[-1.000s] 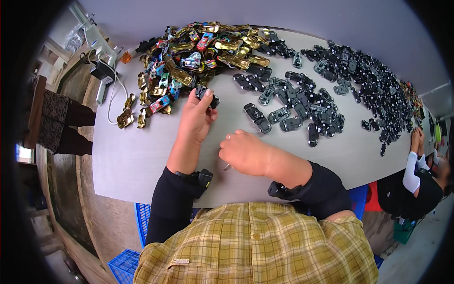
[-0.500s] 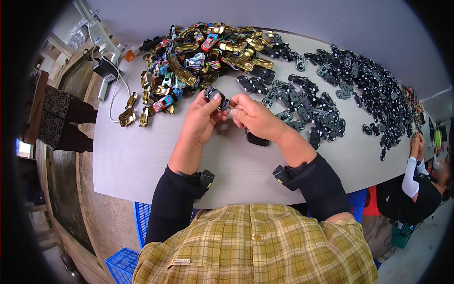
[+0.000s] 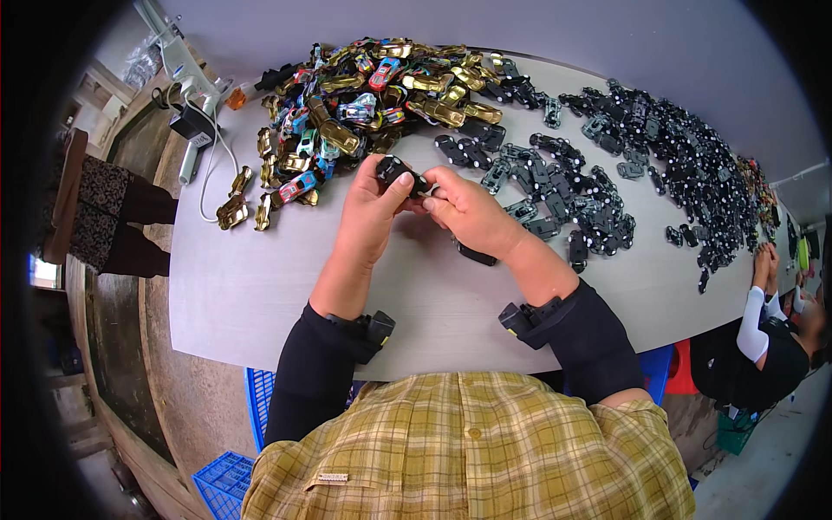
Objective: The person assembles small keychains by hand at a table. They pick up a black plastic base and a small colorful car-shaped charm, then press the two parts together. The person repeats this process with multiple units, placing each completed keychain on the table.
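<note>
Since the earlier frame, our hands have stayed together above the table, and the small black toy car base is still between them; a second ago our right hand was lower, resting alone on the table, while the left one reached up to the pile. Now our left hand holds the black piece from the left side, with the thumb and the fingers closed on it. Our right hand meets it from the right, with the fingertips pressed together at the end of the same piece; whether they pinch something very small there, we cannot tell. The piece is held in the air, just in front of the pile of toy car bodies, gold and coloured ones, which lies at the far left part of the table. To the right of our hands is spread a wide heap of black car bases. One more black piece lies on the table under our right wrist. At the far left corner we see a white power tool with its cable. At the right edge, another person's hands rest near the table.
</note>
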`<state>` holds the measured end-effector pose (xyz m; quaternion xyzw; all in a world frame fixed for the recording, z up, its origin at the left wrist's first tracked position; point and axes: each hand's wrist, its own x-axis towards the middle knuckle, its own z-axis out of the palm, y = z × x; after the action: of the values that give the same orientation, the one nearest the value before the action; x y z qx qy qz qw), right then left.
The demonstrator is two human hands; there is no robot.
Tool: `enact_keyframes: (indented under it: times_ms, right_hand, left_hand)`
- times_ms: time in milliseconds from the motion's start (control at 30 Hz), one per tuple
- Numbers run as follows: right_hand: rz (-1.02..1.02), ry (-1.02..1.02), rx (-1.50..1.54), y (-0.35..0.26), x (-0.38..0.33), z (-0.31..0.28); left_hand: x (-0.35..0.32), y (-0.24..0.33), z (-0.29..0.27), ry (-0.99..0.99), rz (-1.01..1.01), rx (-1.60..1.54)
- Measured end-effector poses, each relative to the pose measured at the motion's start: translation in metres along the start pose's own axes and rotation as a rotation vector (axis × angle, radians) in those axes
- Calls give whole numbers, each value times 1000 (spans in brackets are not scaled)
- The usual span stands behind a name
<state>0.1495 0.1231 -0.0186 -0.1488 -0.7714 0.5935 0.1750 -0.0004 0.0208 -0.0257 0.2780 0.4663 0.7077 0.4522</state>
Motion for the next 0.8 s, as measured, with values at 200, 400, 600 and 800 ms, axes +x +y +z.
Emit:
enact_keyframes:
  times_ms: [200,400,600,800]
  right_hand:
    - [106,25,-63,-5,-2,0]
    - [160,45,-116,-7,1,4]
    - [236,-86,126,-4,0,-26]
    - [43,154,32,-13,-1,-31]
  left_hand:
    - [0,0,3,43,11,4]
    - [1,-1,1,31,48,122]
    - [-4,7,13,94,-22,-4]
    - [-10,15,16,-189,-309,396]
